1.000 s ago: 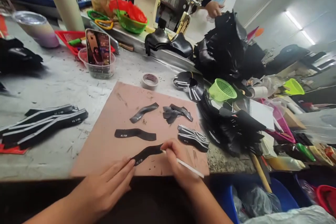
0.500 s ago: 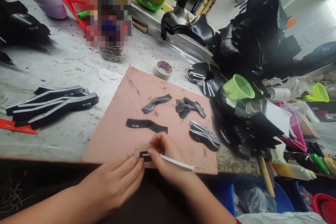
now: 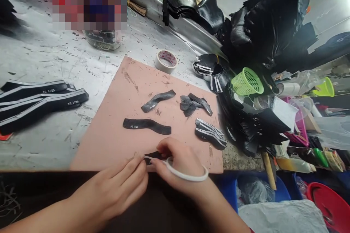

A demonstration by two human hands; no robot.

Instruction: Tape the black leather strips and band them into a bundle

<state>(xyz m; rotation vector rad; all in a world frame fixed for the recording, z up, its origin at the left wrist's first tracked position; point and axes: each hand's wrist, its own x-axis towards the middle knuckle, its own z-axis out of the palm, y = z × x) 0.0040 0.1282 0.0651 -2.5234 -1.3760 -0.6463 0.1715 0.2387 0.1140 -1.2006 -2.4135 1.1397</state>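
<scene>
At the front edge of a pink board [image 3: 106,131], my left hand [image 3: 123,178] is closed, its fingertips pinching the left end of a small black leather strip [image 3: 149,161]. My right hand [image 3: 177,160] is also closed, thumb and fingers at the strip's other end with a narrow white tape [image 3: 191,178] between them. The tape's free length curves in a loop over that hand. Just beyond my hands lie a wavy black piece [image 3: 147,126] with white numbers and a second black piece [image 3: 158,101]. My fingers hide most of the held strip.
Several taped strips [image 3: 209,134] and a pile of plain pieces [image 3: 195,105] sit right on the board. A tape roll [image 3: 166,61] stands behind. More taped strips [image 3: 46,98] lie left. Stacked black leather [image 3: 251,123] and a green basket [image 3: 247,82] crowd the right.
The white tape's free end has gone from lying fairly straight across my right wrist to a curved loop. My right hand has shifted slightly on the strip. The view has shifted.
</scene>
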